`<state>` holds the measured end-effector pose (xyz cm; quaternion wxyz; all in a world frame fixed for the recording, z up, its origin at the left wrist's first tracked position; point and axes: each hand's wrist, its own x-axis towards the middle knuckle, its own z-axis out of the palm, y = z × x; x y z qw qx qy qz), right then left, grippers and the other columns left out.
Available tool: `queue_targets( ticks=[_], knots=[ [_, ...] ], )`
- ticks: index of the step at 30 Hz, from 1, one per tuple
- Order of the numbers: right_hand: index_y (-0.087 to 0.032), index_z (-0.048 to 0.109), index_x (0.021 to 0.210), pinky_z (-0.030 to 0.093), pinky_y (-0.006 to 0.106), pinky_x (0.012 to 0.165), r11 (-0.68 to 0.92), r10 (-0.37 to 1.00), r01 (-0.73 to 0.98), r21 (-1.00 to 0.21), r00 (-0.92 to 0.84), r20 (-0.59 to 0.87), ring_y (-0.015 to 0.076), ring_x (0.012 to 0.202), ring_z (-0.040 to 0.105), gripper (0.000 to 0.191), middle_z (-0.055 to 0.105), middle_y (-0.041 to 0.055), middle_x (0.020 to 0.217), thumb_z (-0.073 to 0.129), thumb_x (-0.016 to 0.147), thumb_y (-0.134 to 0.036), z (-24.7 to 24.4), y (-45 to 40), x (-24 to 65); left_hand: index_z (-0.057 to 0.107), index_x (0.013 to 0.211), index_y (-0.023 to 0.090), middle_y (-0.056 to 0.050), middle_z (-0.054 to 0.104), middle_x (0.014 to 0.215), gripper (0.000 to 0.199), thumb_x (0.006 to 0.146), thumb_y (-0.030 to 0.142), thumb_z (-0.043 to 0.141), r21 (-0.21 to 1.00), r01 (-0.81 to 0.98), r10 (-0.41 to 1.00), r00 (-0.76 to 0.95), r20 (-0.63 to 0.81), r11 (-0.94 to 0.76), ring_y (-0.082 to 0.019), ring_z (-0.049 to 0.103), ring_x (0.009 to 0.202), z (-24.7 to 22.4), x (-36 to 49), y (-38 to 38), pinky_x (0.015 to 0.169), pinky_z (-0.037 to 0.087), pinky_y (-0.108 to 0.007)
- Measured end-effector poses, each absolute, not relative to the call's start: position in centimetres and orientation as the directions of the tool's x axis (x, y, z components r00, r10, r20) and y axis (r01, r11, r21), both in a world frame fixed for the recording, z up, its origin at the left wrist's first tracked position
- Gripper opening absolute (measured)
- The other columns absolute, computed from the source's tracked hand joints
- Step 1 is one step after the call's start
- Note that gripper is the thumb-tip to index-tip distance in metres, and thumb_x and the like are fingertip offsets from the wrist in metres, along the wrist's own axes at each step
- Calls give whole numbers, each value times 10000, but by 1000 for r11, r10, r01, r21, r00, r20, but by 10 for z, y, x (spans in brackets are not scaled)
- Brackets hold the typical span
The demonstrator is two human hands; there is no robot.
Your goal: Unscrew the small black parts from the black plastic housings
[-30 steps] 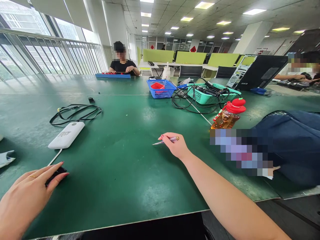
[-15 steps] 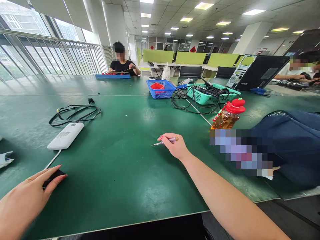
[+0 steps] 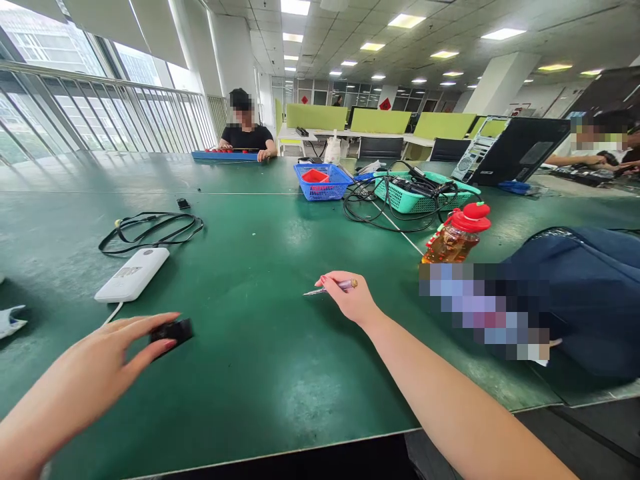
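At the lower left, my left hand (image 3: 110,353) grips a small black block-like object (image 3: 176,331) between thumb and fingers, over the green table (image 3: 240,387). My right hand (image 3: 345,293), right of the middle, holds a thin screwdriver (image 3: 345,285) with a pale purple handle; its metal tip points left, close to the tabletop. A white power bank (image 3: 133,275) with a white cable lies just beyond my left hand. Behind it is a coiled black cable (image 3: 150,233).
Farther back are a blue basket (image 3: 323,190) with a red tray, a green basket (image 3: 405,200) full of black cables, and a red-capped bottle (image 3: 455,237). A dark blue bag (image 3: 590,293) lies at right. People sit at the far side and far right.
My left hand has moved right and a little up with the black object, which now shows more fully. My right hand has hardly moved. The far person's hands are lower.
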<state>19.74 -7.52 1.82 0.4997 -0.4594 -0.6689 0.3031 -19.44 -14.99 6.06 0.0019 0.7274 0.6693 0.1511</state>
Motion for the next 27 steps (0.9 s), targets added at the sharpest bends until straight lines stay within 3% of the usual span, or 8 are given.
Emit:
queue_targets(
  ticks=[2, 7, 11, 17, 21, 27],
  knots=[
    [-217, 734, 728, 466, 273, 611, 425, 901, 329, -843, -67, 428, 160, 664, 608, 274, 664, 18, 680, 556, 883, -357, 18, -76, 196, 637, 1248, 362, 10, 714, 1176, 483, 868, 601, 457, 200, 947, 960, 217, 178, -252, -277, 656, 1049, 77, -147, -136, 959, 496, -439],
    [-219, 714, 785, 486, 273, 639, 516, 838, 421, -746, -67, 541, 149, 680, 600, 185, 640, 23, 746, 590, 878, -320, 8, -75, 187, 598, 1311, 266, -62, 700, 1205, 420, 925, 397, 500, 126, 847, 855, 502, 126, -516, -270, 636, 1089, 81, -56, -80, 974, 482, -405],
    [-224, 697, 932, 508, 277, 698, 534, 818, 567, -628, -158, 553, 152, 754, 622, 120, 638, 35, 886, 598, 873, -255, -2, -71, 176, 573, 1328, 193, -106, 696, 1199, 405, 945, 302, 497, 76, 831, 827, 533, 177, -552, -288, 632, 1078, 55, -23, -29, 944, 486, -420],
    [-227, 713, 958, 495, 302, 749, 551, 759, 712, -436, -210, 617, 164, 790, 603, 129, 625, 48, 921, 591, 916, -236, -5, -68, 171, 539, 1350, 171, -125, 706, 1154, 420, 939, 253, 500, 92, 842, 832, 499, 243, -532, -307, 619, 1092, 32, -8, 9, 935, 479, -437],
    [-253, 709, 1001, 468, 345, 810, 604, 675, 748, -275, -297, 676, 197, 894, 593, 139, 633, 58, 971, 610, 911, -214, -8, -72, 167, 518, 1370, 167, -133, 706, 1121, 451, 928, 251, 520, 154, 830, 832, 487, 266, -535, -305, 615, 1082, 25, -6, 14, 947, 476, -450],
    [-229, 658, 1049, 401, 399, 923, 602, 687, 738, -306, -284, 668, 202, 963, 586, 179, 643, 61, 1014, 573, 899, -184, -2, -74, 166, 499, 1387, 217, -80, 696, 1130, 518, 879, 265, 588, 425, 754, 866, 430, 255, -500, -260, 587, 1116, 10, -13, 23, 1003, 468, -422]
  ],
)
